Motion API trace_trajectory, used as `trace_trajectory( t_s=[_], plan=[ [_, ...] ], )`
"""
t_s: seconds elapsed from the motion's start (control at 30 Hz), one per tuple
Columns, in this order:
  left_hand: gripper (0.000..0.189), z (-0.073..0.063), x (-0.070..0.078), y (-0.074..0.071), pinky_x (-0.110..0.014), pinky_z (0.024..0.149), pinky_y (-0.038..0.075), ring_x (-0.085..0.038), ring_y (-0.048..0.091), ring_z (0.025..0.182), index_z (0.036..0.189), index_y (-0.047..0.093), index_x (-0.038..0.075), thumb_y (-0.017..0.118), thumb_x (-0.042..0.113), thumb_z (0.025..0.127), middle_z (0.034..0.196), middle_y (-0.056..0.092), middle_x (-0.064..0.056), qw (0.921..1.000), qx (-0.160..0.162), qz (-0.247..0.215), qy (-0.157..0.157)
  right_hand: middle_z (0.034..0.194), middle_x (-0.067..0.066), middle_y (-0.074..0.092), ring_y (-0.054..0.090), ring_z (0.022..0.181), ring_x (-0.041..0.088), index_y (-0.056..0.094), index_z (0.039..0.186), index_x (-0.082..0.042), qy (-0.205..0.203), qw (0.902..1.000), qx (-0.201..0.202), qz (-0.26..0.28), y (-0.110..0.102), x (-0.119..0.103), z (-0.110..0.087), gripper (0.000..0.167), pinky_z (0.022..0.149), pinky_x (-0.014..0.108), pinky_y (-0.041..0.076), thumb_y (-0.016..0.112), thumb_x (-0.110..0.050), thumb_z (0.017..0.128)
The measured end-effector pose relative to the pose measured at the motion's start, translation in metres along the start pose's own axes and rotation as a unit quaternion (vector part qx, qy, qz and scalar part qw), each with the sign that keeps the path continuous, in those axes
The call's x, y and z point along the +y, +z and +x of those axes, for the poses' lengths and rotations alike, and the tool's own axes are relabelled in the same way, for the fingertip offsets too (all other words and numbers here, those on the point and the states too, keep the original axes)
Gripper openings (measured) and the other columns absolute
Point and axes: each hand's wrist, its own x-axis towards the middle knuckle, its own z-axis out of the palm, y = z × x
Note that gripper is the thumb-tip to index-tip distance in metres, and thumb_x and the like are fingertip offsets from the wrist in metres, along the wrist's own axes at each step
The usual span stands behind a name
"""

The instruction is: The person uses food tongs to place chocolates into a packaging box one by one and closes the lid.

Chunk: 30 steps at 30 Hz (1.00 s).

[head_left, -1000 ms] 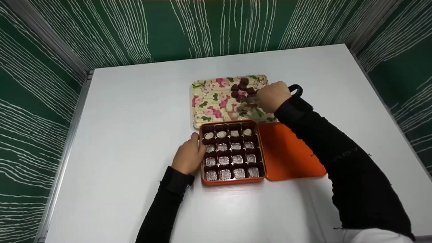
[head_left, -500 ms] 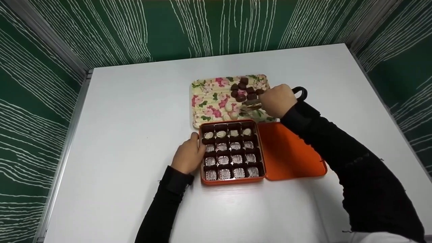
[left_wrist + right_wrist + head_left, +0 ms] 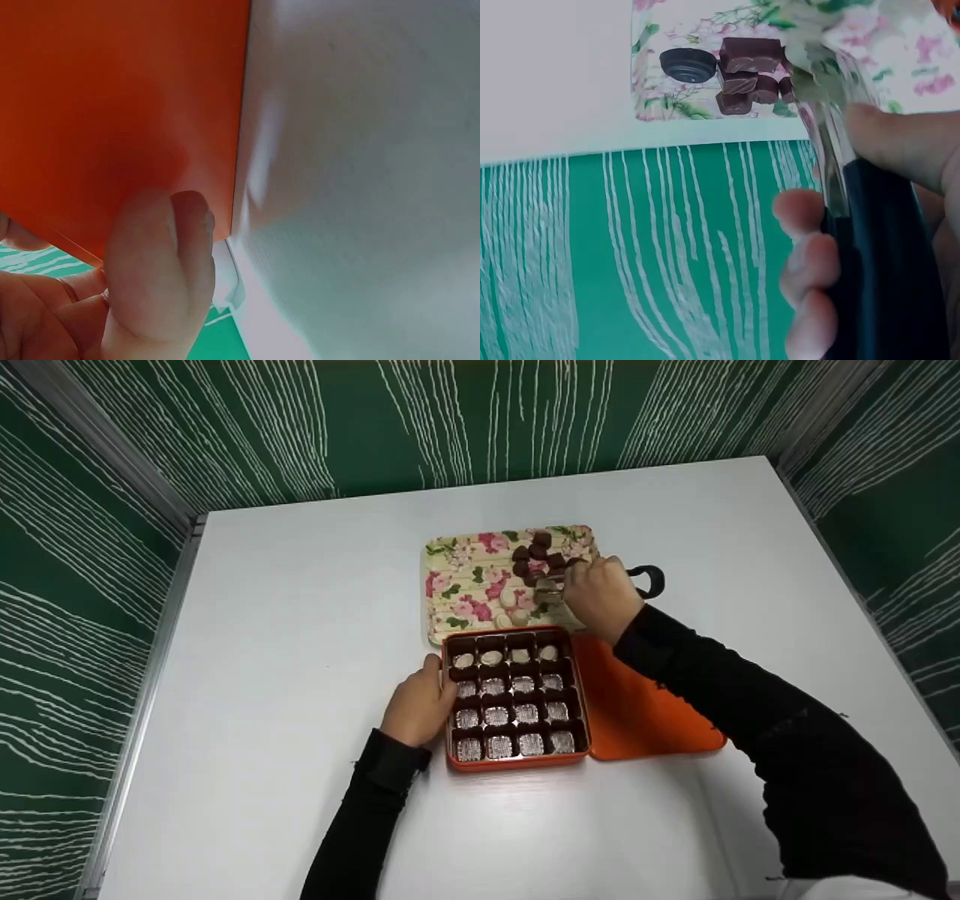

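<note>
An orange tin box [image 3: 517, 764] stands in the middle of the table, its dark insert divided into compartments. Several white chocolates [image 3: 491, 658] lie in its back row; the other compartments show silvery bottoms. My left hand [image 3: 418, 703] grips the box's left wall, one digit over the rim. In the left wrist view, a bent digit presses the orange side. My right hand [image 3: 604, 596] holds metal tongs [image 3: 829, 157] with black handles, their tips over the right part of the floral tray [image 3: 450, 577]. Dark chocolates [image 3: 750, 55] sit beside the tips, which are blurred.
Behind the box, the floral tray also bears several white chocolates [image 3: 509, 598] near its front edge. An orange lid [image 3: 645, 712] lies flat right of the box, under my right forearm. Green walls with white streaks [image 3: 390, 427] surround the white table [image 3: 300, 607].
My right hand shifted slightly right, then came back left and a little toward me, turning the tongs over the tray. The left hand and box have stayed put.
</note>
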Motion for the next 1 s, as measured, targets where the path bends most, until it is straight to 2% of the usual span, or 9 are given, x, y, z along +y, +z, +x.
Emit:
trace_trajectory(
  t_s=[0.1,0.17,0.23,0.33,0.47,0.6,0.73,0.83,1.0],
  plan=[
    [0.022,0.0,0.0,0.0,-0.039,0.057,0.048,-0.024,0.057,0.06,0.109,0.048,0.005,0.045,0.024,0.097,0.069,0.055,-0.005,1.0,0.001,0.002,0.001,0.063,0.004,0.045,0.037,0.053,0.015,0.044,0.068,-0.006,-0.013,0.9994,0.007,-0.032,0.0,-0.006,-0.004,0.026,0.049,0.028,0.039,0.053,0.001,0.09],
    [0.022,0.0,0.0,0.0,-0.039,0.057,0.048,-0.024,0.057,0.06,0.109,0.048,0.005,0.046,0.024,0.097,0.068,0.056,-0.005,1.0,0.002,0.001,0.0,0.063,0.005,0.046,0.038,0.053,0.016,0.045,0.069,-0.005,-0.015,0.9994,0.012,-0.027,-0.002,-0.006,-0.007,0.023,0.048,0.029,0.039,0.055,0.001,0.089],
    [0.023,0.0,0.0,0.0,-0.039,0.057,0.049,-0.024,0.058,0.061,0.109,0.049,0.005,0.046,0.024,0.097,0.069,0.056,-0.005,1.0,0.001,0.001,-0.003,0.063,0.005,0.048,0.04,0.053,0.016,0.047,0.07,-0.004,-0.01,0.9998,0.015,0.002,-0.003,-0.004,-0.009,0.021,0.048,0.029,0.04,0.056,0.002,0.088],
    [0.024,0.0,0.0,0.001,-0.04,0.058,0.05,-0.024,0.059,0.062,0.111,0.049,0.005,0.045,0.025,0.098,0.069,0.057,-0.005,1.0,0.0,0.003,-0.007,0.063,0.008,0.052,0.042,0.05,0.018,0.058,0.075,-0.001,-0.002,0.9967,0.013,0.08,-0.005,0.004,-0.01,0.011,0.045,0.033,0.041,0.057,0.003,0.086],
    [0.025,0.0,0.001,0.0,-0.039,0.059,0.05,-0.024,0.06,0.063,0.112,0.049,0.006,0.046,0.026,0.098,0.07,0.058,-0.006,0.9999,-0.003,0.003,-0.01,0.061,0.008,0.047,0.035,0.047,0.019,0.066,0.087,-0.003,0.004,0.9868,-0.027,0.16,-0.005,0.021,-0.011,0.004,0.041,0.034,0.03,0.064,-0.007,0.087],
    [0.024,0.0,0.002,0.0,-0.039,0.059,0.05,-0.024,0.059,0.063,0.111,0.049,0.006,0.046,0.026,0.098,0.07,0.058,-0.006,0.9999,-0.003,0.0,-0.012,0.062,0.008,0.047,0.037,0.047,0.021,0.069,0.096,-0.006,0.018,0.9774,-0.076,0.196,-0.002,0.036,-0.011,0.016,0.046,0.032,0.021,0.07,-0.019,0.087],
    [0.024,0.0,0.001,0.0,-0.039,0.059,0.05,-0.024,0.059,0.062,0.111,0.049,0.006,0.045,0.026,0.098,0.07,0.058,-0.006,0.9999,-0.006,0.0,-0.014,0.073,0.011,0.062,0.047,0.052,0.025,0.071,0.111,-0.009,0.027,0.965,-0.119,0.232,0.0,0.043,-0.011,0.028,0.051,0.034,0.028,0.073,-0.021,0.086],
    [0.025,0.0,0.001,0.0,-0.039,0.058,0.049,-0.024,0.058,0.062,0.112,0.049,0.006,0.046,0.026,0.098,0.07,0.057,-0.006,0.9999,-0.008,-0.003,-0.015,0.077,0.012,0.065,0.051,0.056,0.026,0.071,0.116,-0.011,0.025,0.9597,-0.138,0.243,0.001,0.043,-0.009,0.031,0.052,0.036,0.034,0.073,-0.021,0.086],
    [0.026,-0.001,0.002,-0.001,-0.04,0.058,0.048,-0.024,0.058,0.062,0.114,0.049,0.004,0.046,0.024,0.097,0.07,0.056,-0.006,1.0,-0.001,0.001,-0.003,0.069,0.011,0.059,0.05,0.056,0.026,0.072,0.107,-0.008,0.021,0.9573,-0.162,0.239,0.003,0.043,-0.004,0.024,0.055,0.036,0.034,0.07,-0.024,0.089]
  ],
)
